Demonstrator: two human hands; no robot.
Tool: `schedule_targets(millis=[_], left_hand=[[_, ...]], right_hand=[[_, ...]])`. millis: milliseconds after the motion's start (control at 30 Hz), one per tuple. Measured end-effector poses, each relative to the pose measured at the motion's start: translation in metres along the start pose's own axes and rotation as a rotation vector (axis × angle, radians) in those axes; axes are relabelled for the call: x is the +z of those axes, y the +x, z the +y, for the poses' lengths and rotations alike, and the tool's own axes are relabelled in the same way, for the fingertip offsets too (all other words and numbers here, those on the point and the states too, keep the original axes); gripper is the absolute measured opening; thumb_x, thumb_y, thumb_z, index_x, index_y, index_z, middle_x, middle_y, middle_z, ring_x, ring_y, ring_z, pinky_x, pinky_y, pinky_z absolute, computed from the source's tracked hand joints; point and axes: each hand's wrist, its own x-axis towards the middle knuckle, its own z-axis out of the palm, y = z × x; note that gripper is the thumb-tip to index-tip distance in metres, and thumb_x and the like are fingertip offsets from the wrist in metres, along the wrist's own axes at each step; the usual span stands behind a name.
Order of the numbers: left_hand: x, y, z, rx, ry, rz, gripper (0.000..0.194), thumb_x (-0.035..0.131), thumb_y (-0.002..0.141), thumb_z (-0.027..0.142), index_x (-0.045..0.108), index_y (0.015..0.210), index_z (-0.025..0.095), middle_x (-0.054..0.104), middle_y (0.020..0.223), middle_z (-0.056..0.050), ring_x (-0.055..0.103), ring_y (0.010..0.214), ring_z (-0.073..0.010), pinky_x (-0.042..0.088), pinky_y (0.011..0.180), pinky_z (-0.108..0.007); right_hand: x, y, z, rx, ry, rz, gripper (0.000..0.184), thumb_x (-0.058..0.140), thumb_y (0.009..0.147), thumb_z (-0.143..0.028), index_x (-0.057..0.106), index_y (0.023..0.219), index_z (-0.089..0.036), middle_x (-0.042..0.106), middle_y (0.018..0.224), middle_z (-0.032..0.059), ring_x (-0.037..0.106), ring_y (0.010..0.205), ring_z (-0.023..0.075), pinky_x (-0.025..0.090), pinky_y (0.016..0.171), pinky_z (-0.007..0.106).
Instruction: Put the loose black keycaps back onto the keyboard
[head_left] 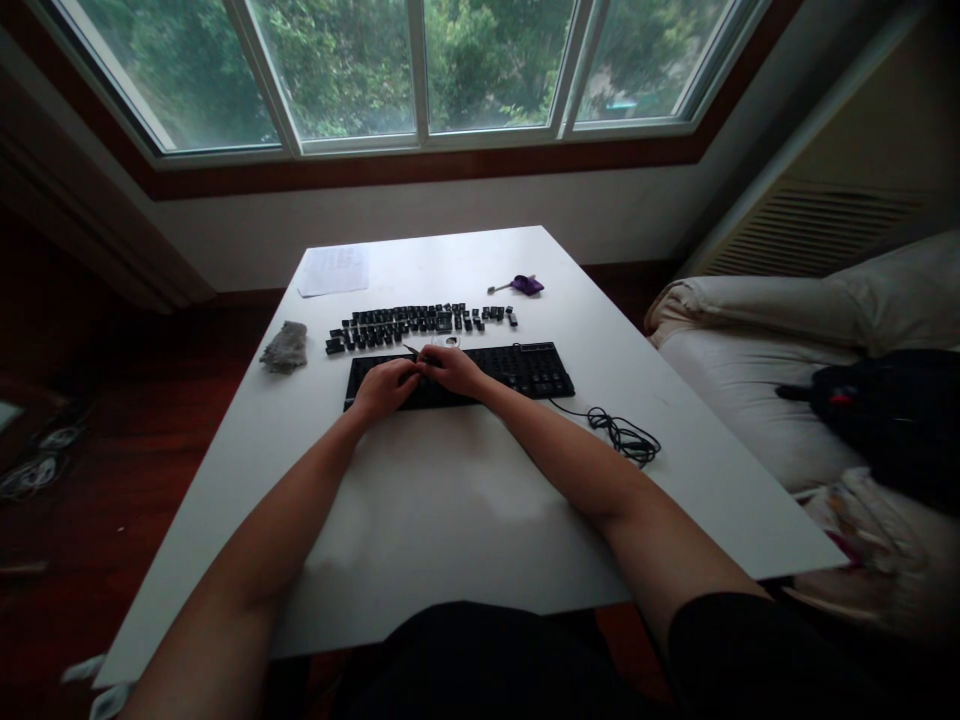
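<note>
A black keyboard (536, 372) lies across the white table, its middle and left part partly covered by my hands. My right hand (454, 370) is closed over it around a thin, dark pointed tool (411, 350), whose tip sticks out to the left. Beside it, my left hand (386, 388) rests on the keyboard's left half with fingers drawn together, meeting the right fingers; whatever they pinch is hidden. Just beyond the keyboard, several loose black keycaps (394, 327) stand in rows. A small round pale item (451, 341) sits behind my right hand.
A grey cloth (286, 347) lies at the left, and a paper sheet (335, 271) at the far left corner. Toward the back right are a small brush (498, 289) and a purple item (528, 286). The coiled cable (624, 436) lies right of my right forearm.
</note>
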Motion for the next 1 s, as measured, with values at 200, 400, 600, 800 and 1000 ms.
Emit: schedule_targets(millis=[200,400,600,800,1000], left_hand=[[-0.0002,-0.0001,0.0000,-0.004,-0.009,-0.003,0.021,0.055,0.093,0.032,0.070,0.103,0.022,0.070,0.092,-0.005,0.063,0.081,-0.0198,0.045,0.073,-0.031],[0.0004,-0.0002,-0.0009,-0.002,0.002,-0.007,0.020,0.055,0.092,0.032,0.070,0.103,0.022,0.070,0.091,-0.005,0.063,0.081,-0.0201,0.045,0.073,-0.031],[-0.0001,-0.0003,-0.0003,0.005,0.004,-0.006,0.021,0.054,0.093,0.031,0.069,0.103,0.022,0.069,0.093,-0.005,0.063,0.082,-0.0203,0.045,0.073,-0.031],[-0.0006,0.0001,0.0004,0.010,0.010,-0.005,0.021,0.054,0.093,0.031,0.070,0.103,0.021,0.070,0.091,-0.005,0.062,0.080,-0.0196,0.044,0.071,-0.031],[0.0000,0.0000,-0.0004,0.017,0.008,-0.003,0.022,0.053,0.094,0.033,0.070,0.100,0.021,0.069,0.089,-0.005,0.062,0.079,-0.0190,0.044,0.071,-0.030]], right_hand=[[0.0002,-0.0002,0.0002,-0.008,0.010,0.000,0.028,0.057,0.088,-0.041,0.066,0.092,-0.016,0.064,0.078,0.0015,0.051,0.073,0.0143,0.036,0.069,0.025],[0.0006,-0.0003,0.0022,-0.022,-0.004,0.001,0.026,0.056,0.088,-0.039,0.066,0.093,-0.015,0.059,0.073,-0.0002,0.049,0.070,0.0136,0.034,0.067,0.025],[-0.0003,-0.0001,-0.0006,-0.012,0.002,-0.004,0.027,0.057,0.088,-0.039,0.066,0.092,-0.015,0.058,0.073,-0.0002,0.046,0.069,0.0132,0.033,0.067,0.025],[-0.0003,-0.0003,-0.0014,-0.013,0.003,0.002,0.027,0.057,0.088,-0.039,0.066,0.092,-0.014,0.059,0.073,-0.0002,0.045,0.067,0.0124,0.032,0.066,0.025],[0.0010,-0.0006,0.0013,-0.024,0.018,0.010,0.027,0.057,0.088,-0.039,0.066,0.091,-0.014,0.056,0.070,-0.0017,0.044,0.066,0.0121,0.031,0.065,0.024]])
